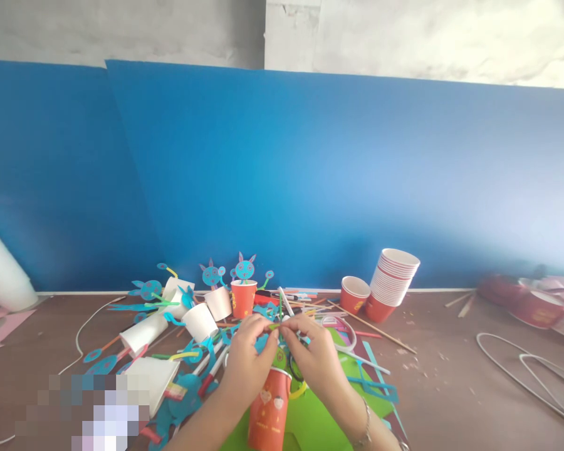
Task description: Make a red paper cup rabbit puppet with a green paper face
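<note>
My left hand [248, 351] and my right hand [316, 352] meet above an upright red paper cup [269, 410] with printed figures. Between their pinched fingertips is a small green piece [274, 326]; whether it is paper or straw I cannot make out. Just behind the fingers a thin green strip [281, 307] points upward. A round green paper cutout [280, 358] with a drawn pattern shows at the cup's rim, partly covered by my hands. Green paper sheets [319, 413] lie under and beside the cup.
White and red cups with blue paper figures [244, 269] crowd the left. A tall cup stack [395, 282] and a shorter red cup [355, 294] stand at back right. Wooden sticks [380, 329], a tape roll [350, 332] and a white cable [521, 357] lie rightward. A blue panel [310, 188] rises behind.
</note>
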